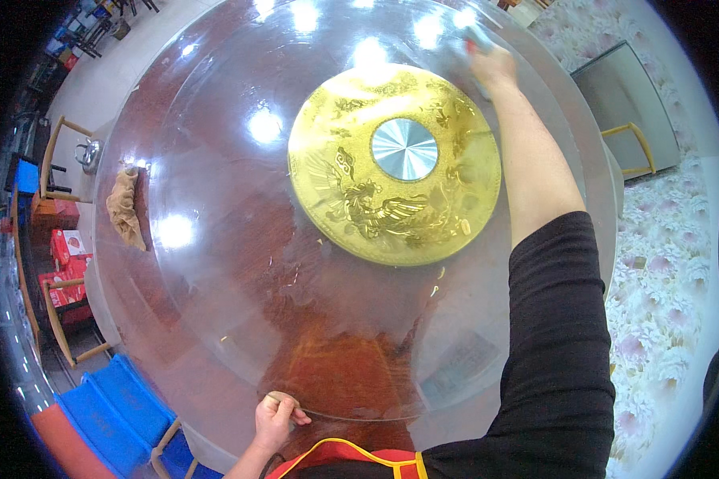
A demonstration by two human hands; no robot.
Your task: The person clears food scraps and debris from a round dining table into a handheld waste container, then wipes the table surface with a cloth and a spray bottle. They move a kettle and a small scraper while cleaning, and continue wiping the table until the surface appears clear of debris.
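Before me is a large round glass turntable (215, 287) on a reddish-brown round table (150, 311). Through the glass shows a gold disc (389, 245) with an engraved bird and a silver centre (404, 149). My left hand (277, 418) grips the turntable's near rim, fingers curled around it. My right arm reaches far across the glass. At the upper right, my right hand (495, 64) is closed around a blurred thing with red and pale parts (476, 43); its kind cannot be told. Small crumbs and wet smears mark the glass.
A crumpled brown cloth (124, 208) lies on the table's left edge. Wooden chairs (60, 323) stand at the left, near a metal kettle (88, 154), red boxes (69, 251) and blue crates (117, 410). At right are another chair (638, 146) and a flowered wall (665, 323).
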